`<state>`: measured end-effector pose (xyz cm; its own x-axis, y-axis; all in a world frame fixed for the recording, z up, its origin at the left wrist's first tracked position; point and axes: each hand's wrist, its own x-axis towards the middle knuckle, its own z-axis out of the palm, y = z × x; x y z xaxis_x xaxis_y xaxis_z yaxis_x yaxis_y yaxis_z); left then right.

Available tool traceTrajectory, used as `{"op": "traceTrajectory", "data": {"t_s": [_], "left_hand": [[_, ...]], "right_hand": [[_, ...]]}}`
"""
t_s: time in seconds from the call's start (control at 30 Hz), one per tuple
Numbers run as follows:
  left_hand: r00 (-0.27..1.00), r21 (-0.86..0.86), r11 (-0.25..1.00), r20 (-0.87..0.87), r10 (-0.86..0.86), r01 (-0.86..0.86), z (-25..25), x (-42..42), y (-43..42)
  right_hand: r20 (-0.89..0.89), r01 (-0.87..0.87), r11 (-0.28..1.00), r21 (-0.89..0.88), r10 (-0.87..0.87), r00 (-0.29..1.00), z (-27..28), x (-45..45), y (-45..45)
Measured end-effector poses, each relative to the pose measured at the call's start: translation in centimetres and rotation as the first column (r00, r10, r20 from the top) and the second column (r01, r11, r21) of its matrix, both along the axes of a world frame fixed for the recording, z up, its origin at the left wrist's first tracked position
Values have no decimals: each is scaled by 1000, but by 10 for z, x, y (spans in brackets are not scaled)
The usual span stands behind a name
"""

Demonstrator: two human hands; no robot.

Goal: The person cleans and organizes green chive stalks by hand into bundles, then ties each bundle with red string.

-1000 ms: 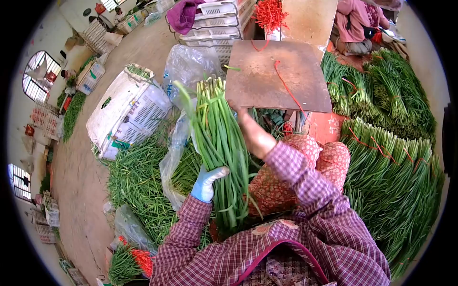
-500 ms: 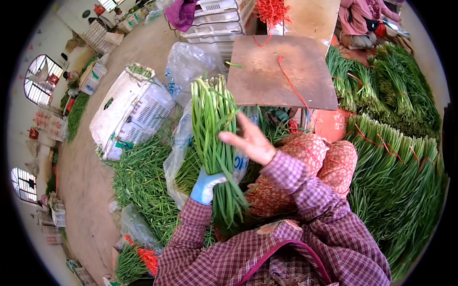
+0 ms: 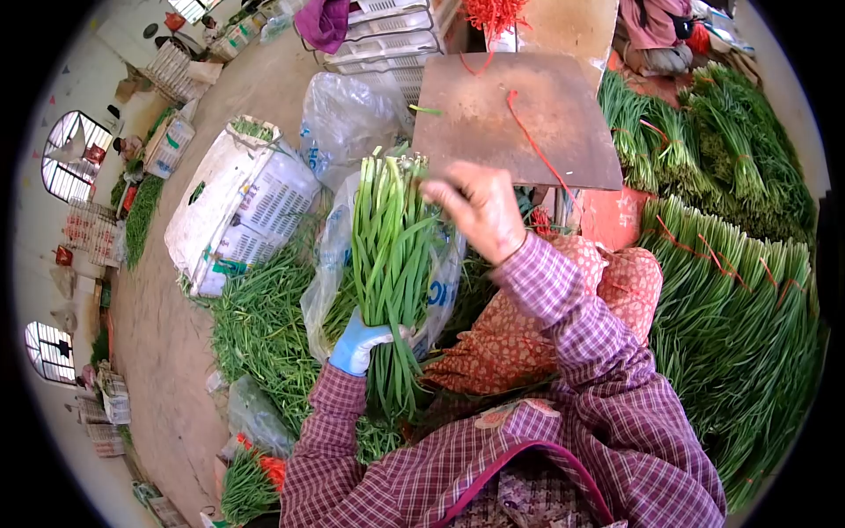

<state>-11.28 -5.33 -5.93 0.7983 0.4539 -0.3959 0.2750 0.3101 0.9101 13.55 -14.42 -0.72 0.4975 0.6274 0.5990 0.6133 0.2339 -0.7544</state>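
Observation:
My left hand (image 3: 359, 345), in a blue and white glove, is wrapped round the lower, leafy part of a bunch of garlic chives (image 3: 385, 246). The bunch stands upright with its pale stem ends at the top. At the upper right of those ends is my bare right hand (image 3: 480, 209), its fingers curled and thumb bent in against the stems. Whatever may be pinched there is blurred. Just beyond lies a brown board (image 3: 493, 114) with a red tie (image 3: 532, 132) and a loose green leaf piece (image 3: 426, 110) on it.
Loose chives (image 3: 264, 317) lie heaped at my left, beside a clear plastic bag (image 3: 321, 308) and a white crate (image 3: 255, 211). Tied chive bundles (image 3: 731, 352) fill the right side. Stacked crates (image 3: 387, 44) stand ahead. Another person (image 3: 651, 31) sits at the upper right.
My right hand has risen from beside the middle of the bunch to its stem ends, and its spread fingers have curled in. My left hand has shifted slightly left, still holding the bunch.

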Motion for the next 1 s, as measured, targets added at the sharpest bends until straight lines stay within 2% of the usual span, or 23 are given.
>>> {"op": "traceTrajectory", "data": {"t_s": [0.07, 0.13, 0.2, 0.23, 0.27, 0.3, 0.33, 0.4, 0.43, 0.47, 0.6, 0.63, 0.8, 1.0], "left_hand": [[999, -15, 1000, 36, -24, 24, -8, -9, 5], [997, -172, 985, 82, 0, 15, -10, -15, 5], [996, -188, 982, 91, 0, 17, -12, -20, 5], [996, -196, 980, 83, -6, 22, -18, -25, 8], [997, -203, 979, 77, -11, 26, -22, -28, 10], [996, -185, 982, 86, -17, 33, -22, -27, 10], [996, -187, 982, 84, -16, 31, -22, -27, 10], [995, -237, 972, 102, 14, 11, -22, -23, 9], [998, -201, 979, 63, -11, 24, -18, -21, 9], [998, -202, 979, 61, -11, 23, -20, -20, 9], [998, -170, 983, 9, -67, 68, -24, -16, 12], [997, -156, 985, 3, -71, 70, -18, -14, 8], [996, -197, 977, 17, -84, 86, -6, -10, -1], [980, -240, 951, 74, -183, 196, -24, -13, 8]], "right_hand": [[-145, 37, 999, 16, -35, 989, 6, 17, -4], [-219, 180, 984, 7, -174, 960, 8, 44, -10], [-265, 268, 961, 59, -244, 933, 10, 69, -21], [-171, 335, 942, 9, -328, 929, 12, 77, -29], [-9, 339, 934, -110, -341, 940, 3, 89, -37], [232, 298, 937, -183, -253, 939, 2, 87, -41], [450, 274, 925, -262, -134, 883, -1, 83, -45], [520, 376, 823, -425, -117, 846, 0, 49, -49], [547, 295, 915, -275, -103, 831, -4, 39, -44], [536, 250, 945, -210, -102, 838, 2, 24, -39], [554, 51, 993, -106, 16, 832, 12, -3, -16], [564, 67, 984, -163, 38, 825, 12, -6, -14], [607, 38, 991, -129, 49, 794, 16, -5, -10], [668, -29, 989, -145, 120, 734, 13, 6, -9]]}}
